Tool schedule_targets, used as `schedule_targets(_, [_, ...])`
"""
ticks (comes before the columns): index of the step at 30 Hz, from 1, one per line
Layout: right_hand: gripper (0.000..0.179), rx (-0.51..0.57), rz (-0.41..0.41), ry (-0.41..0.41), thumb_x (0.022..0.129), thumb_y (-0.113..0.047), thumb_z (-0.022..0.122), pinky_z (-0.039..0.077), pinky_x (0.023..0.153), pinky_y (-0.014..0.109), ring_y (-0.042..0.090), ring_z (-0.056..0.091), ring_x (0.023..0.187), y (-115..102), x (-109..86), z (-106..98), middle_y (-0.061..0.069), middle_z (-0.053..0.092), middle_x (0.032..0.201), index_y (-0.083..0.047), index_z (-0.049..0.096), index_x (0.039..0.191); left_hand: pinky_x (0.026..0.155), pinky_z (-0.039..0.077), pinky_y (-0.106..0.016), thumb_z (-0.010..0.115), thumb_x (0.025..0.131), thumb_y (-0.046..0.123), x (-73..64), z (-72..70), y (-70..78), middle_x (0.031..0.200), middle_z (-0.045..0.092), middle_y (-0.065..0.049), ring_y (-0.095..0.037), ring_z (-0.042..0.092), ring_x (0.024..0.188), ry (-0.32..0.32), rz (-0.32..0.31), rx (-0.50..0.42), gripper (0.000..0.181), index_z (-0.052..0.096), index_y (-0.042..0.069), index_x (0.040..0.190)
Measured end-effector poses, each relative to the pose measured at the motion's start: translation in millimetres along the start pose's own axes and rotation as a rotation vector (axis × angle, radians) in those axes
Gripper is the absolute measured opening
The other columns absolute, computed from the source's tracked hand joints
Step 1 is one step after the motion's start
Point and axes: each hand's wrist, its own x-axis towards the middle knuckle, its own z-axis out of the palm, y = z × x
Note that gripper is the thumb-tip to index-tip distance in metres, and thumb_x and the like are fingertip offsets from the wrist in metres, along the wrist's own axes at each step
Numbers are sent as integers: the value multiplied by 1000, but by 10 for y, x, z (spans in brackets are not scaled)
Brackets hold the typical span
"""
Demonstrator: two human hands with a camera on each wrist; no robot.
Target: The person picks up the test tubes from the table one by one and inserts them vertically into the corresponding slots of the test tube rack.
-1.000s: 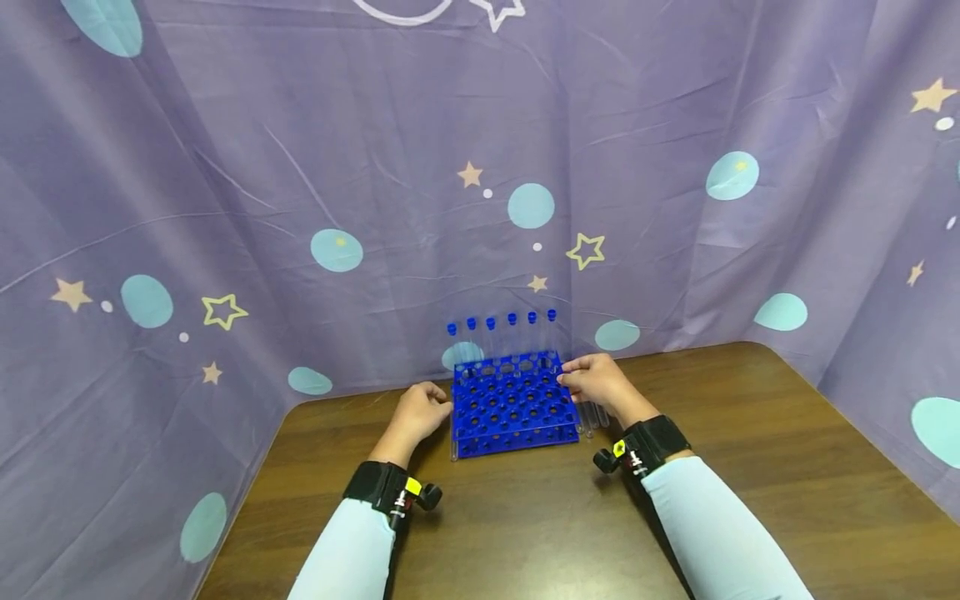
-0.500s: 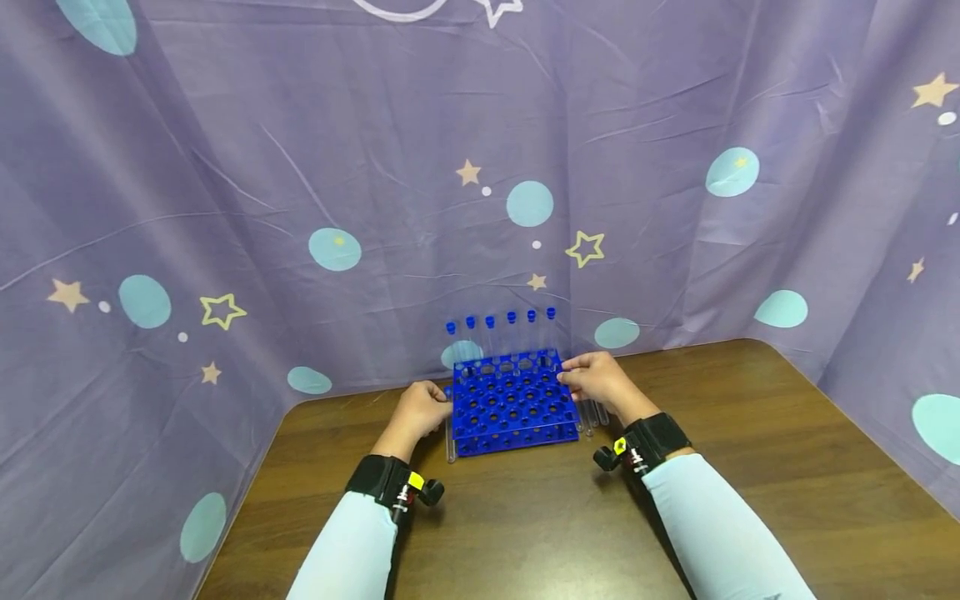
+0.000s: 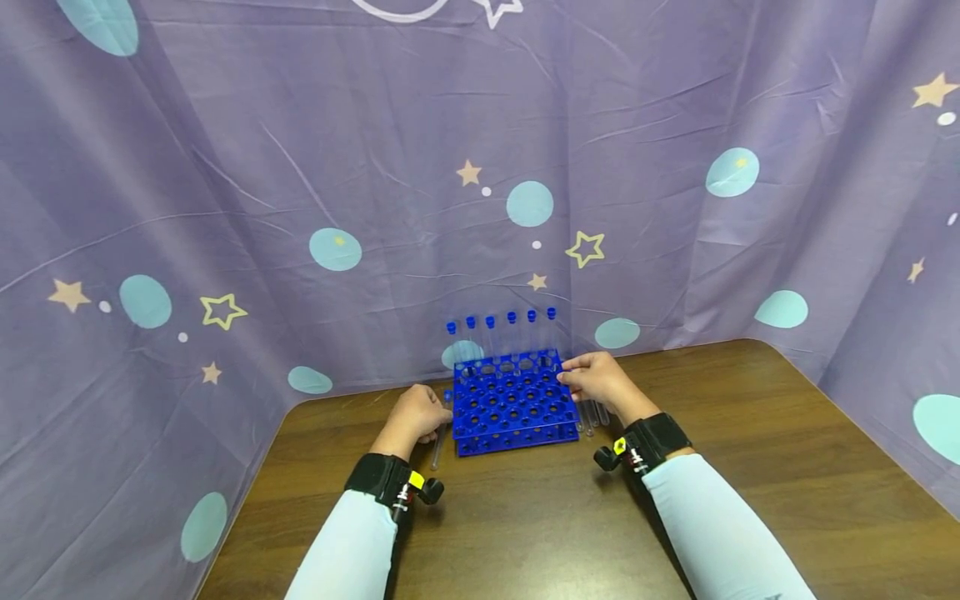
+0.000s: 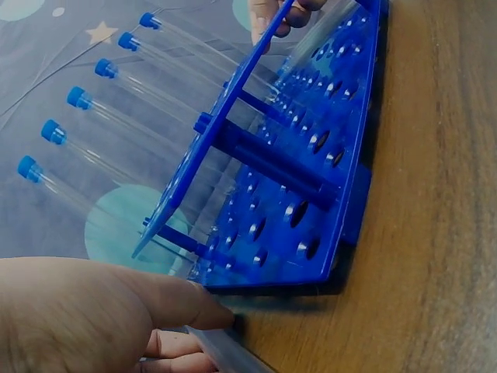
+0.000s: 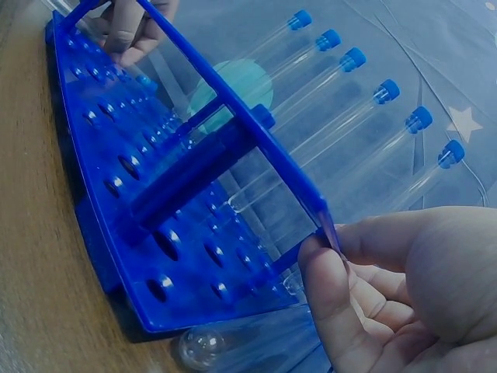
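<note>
A blue test tube rack point(image 3: 513, 400) stands near the back of the table, with a row of blue-capped test tubes point(image 4: 101, 97) upright along its far side. My left hand point(image 3: 416, 414) pinches a loose test tube point(image 3: 438, 447) just left of the rack. That tube slants, and its blue cap point(image 3: 447, 396) shows beyond the fingers; in the left wrist view the thumb covers part of it. At the opposite end, my right hand point(image 5: 380, 287) grips the edge of the rack's upper plate between thumb and fingers.
Several clear test tubes point(image 3: 592, 417) lie on the table right of the rack, partly hidden by the right hand. A purple curtain point(image 3: 420, 150) hangs directly behind the wooden table point(image 3: 517, 525).
The tube at my left hand has gone from upright beside the rack to a slant, its lower end swinging left and nearer. My right hand keeps its place on the rack.
</note>
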Motion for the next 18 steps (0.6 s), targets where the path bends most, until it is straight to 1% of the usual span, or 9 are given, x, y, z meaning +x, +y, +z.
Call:
schedule_targets(4, [42, -8, 3, -2, 106, -7, 79, 64, 66, 26, 13, 68, 75, -9, -5, -1, 18, 83, 112, 12, 70, 141, 50, 55, -29, 86, 99, 21, -28, -30, 24, 62, 71, -6, -17, 66, 51, 2, -7, 41, 29, 70, 9, 78])
schedule_targets(8, [41, -2, 6, -2, 106, -8, 79, 65, 66, 26, 13, 68, 75, -18, 7, 3, 16, 83, 111, 11, 70, 141, 51, 56, -30, 86, 99, 21, -52, -46, 21, 65, 74, -8, -18, 67, 52, 2, -9, 33, 27, 71, 8, 81])
schedule_targets(14, [40, -2, 9, -2, 106, -8, 79, 65, 66, 26, 13, 68, 75, -13, 12, 3, 13, 82, 109, 11, 71, 140, 53, 56, -32, 85, 98, 20, -49, -29, -37, 63, 71, -5, -19, 69, 53, 16, 1, 28, 27, 71, 10, 78])
schedule_targets(18, [41, -9, 5, -1, 106, -8, 79, 65, 66, 26, 13, 68, 75, -3, -8, -3, 14, 82, 108, 12, 70, 140, 54, 54, -33, 85, 97, 21, -63, -23, -59, 63, 70, -4, -20, 72, 56, 47, 1, 15, 27, 70, 11, 78])
